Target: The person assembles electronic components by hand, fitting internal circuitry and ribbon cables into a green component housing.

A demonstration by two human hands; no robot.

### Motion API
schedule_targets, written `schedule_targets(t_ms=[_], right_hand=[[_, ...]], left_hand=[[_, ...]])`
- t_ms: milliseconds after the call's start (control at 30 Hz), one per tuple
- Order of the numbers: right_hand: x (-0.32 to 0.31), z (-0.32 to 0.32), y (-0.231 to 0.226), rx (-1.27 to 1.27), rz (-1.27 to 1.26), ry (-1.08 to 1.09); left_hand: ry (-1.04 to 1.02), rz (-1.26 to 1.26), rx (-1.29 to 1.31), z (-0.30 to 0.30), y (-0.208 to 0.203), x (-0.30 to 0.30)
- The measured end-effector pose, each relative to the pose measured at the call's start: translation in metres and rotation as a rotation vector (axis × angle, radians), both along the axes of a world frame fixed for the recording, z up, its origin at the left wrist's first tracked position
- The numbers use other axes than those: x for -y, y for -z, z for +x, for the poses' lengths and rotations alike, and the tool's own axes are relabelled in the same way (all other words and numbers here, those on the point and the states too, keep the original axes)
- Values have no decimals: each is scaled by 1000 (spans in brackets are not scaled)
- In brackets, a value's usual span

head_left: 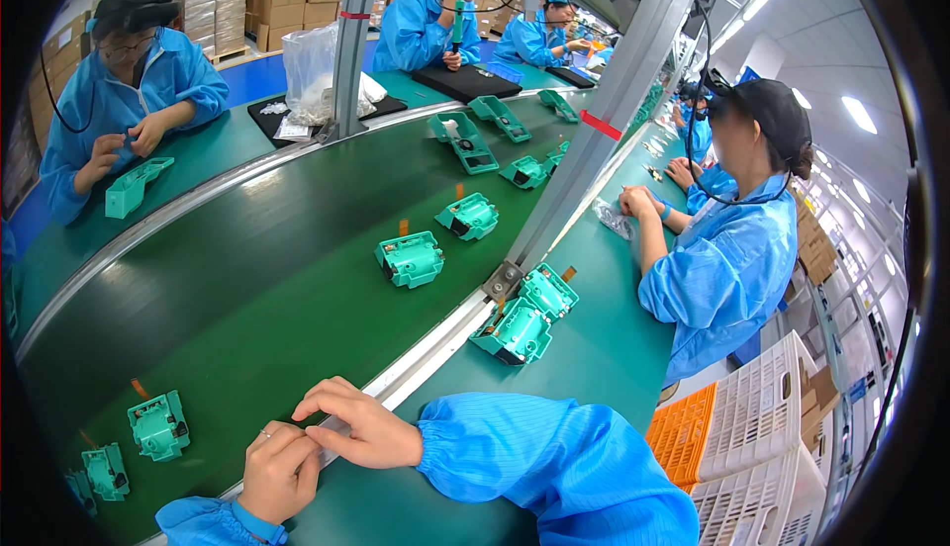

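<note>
My left hand (280, 471), with a ring on one finger, is curled closed over the metal rail at the belt's near edge. What it holds, if anything, is hidden. Against its fingertips rests my right hand (364, 430), fingers stretched and loosely bent, a gap between thumb and forefinger, nothing visible in it. On the green belt (257, 299), left of my hands, lies a green plastic housing (158, 426) with an orange strip sticking up, and another housing (106, 472) sits nearer. Two more housings, the nearer one (517, 332) and the farther one (549, 291), touch each other on my worktop.
A metal post (604, 121) rises from the rail beyond my right hand. More green housings (410, 259) lie farther along the belt. A co-worker in blue (727, 249) sits at right, another (139, 101) across the belt. Stacked crates (752, 417) stand at lower right.
</note>
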State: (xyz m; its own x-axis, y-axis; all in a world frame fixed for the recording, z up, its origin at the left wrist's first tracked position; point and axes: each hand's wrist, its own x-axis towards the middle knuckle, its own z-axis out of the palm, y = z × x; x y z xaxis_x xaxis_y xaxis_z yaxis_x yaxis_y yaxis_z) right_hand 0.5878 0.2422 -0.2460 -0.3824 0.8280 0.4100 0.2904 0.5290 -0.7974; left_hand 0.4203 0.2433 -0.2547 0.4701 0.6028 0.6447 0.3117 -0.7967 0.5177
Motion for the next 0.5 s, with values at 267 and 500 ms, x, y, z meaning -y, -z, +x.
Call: schedule_targets(t_ms=[267,500], right_hand=[[0,-1,-3,-51,-12,-112],[1,-2,-1,-18,15,-50]], left_hand=[[13,5,-31,-4,0,-2],[12,22,-59,-6,-1,-1]])
